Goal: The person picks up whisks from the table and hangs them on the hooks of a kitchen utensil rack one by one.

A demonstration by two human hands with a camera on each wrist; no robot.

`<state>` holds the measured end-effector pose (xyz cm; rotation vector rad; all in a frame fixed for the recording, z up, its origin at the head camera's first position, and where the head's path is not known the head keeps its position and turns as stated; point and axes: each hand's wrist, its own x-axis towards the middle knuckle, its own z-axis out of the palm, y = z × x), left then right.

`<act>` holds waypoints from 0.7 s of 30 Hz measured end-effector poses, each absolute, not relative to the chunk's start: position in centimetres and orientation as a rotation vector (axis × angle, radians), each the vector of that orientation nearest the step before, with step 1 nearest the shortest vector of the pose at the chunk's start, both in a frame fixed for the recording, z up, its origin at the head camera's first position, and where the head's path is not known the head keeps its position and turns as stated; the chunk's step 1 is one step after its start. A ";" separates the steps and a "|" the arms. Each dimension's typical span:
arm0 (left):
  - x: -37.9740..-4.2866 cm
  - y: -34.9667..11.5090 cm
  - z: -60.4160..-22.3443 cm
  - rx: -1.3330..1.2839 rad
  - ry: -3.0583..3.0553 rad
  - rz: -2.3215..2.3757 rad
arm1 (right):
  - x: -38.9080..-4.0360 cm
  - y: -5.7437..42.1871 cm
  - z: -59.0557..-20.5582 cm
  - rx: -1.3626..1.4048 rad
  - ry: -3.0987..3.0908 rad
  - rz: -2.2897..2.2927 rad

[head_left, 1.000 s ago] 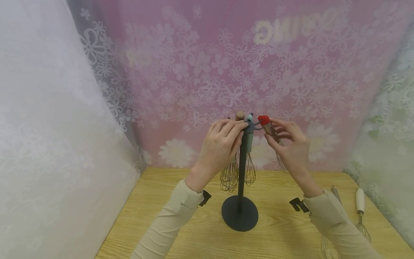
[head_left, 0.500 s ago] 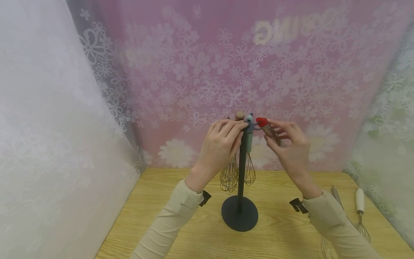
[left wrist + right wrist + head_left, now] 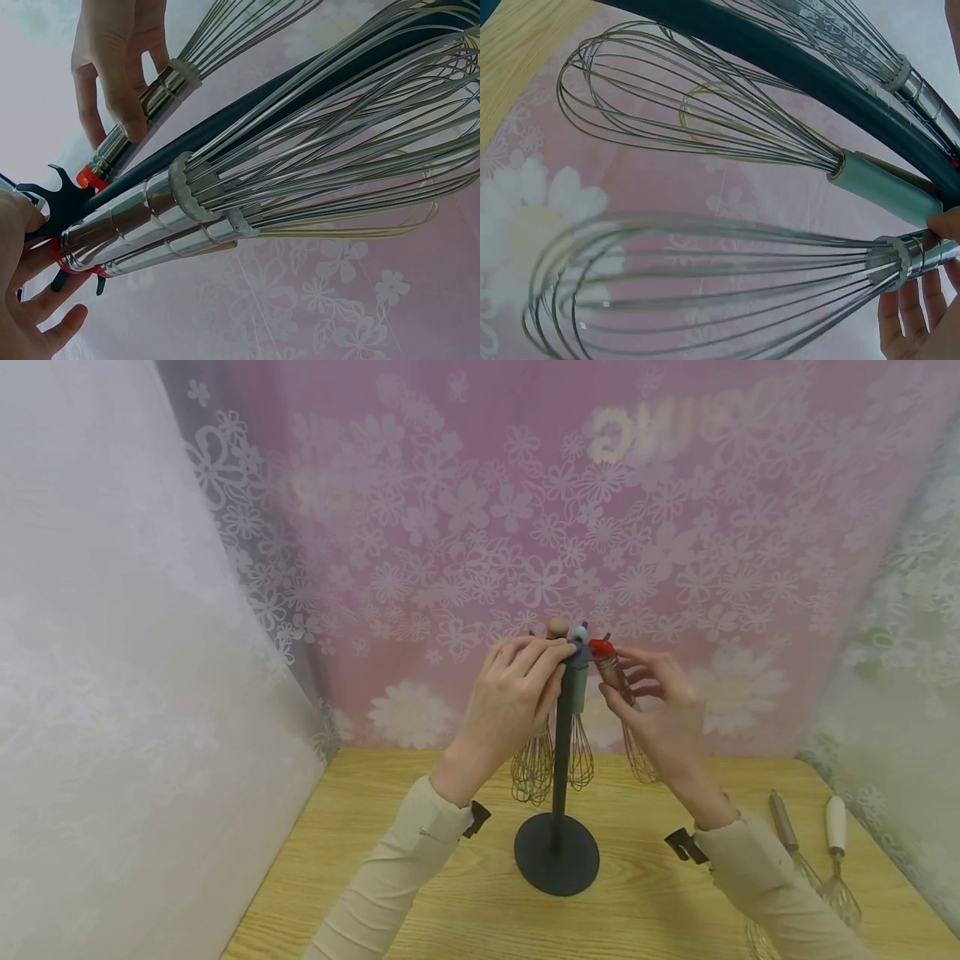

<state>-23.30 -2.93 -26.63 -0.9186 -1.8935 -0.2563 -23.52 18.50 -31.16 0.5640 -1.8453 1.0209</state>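
My left hand (image 3: 517,685) holds the top of a black stand (image 3: 561,760), fingers and thumb at its hooked head (image 3: 64,201). My right hand (image 3: 667,710) pinches the metal handle of a whisk (image 3: 611,672) with a red end. That red end overlaps a hook on the stand's right side, and the whisk's wires (image 3: 705,292) hang downward. Beside the post hangs a green-handled whisk (image 3: 578,689). Two steel whisks with red ends, one of them the nearer whisk (image 3: 131,217), hang by my left hand. A round wooden handle end (image 3: 557,627) shows behind the head.
The stand's round black base (image 3: 557,868) rests on a wooden table (image 3: 360,860). At the right lie a white-handled whisk (image 3: 836,827) and a grey-handled whisk (image 3: 782,820), partly behind my right sleeve. Flowered curtains (image 3: 450,527) enclose the back and sides.
My right hand has moved left and slightly down with the red-ended whisk, which now hangs more upright against the stand's head; a hook tip shows behind it. My left hand stays put.
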 end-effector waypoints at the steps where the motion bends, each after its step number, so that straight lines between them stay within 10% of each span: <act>1: -23.3 -2.9 -26.6 -0.921 -1.895 -0.261 | -23.5 18.4 -31.2 0.567 -1.848 1.025; 21: -23.6 -3.4 -26.3 -0.986 -1.931 -0.302 | -23.2 17.2 -31.7 0.566 -1.900 1.235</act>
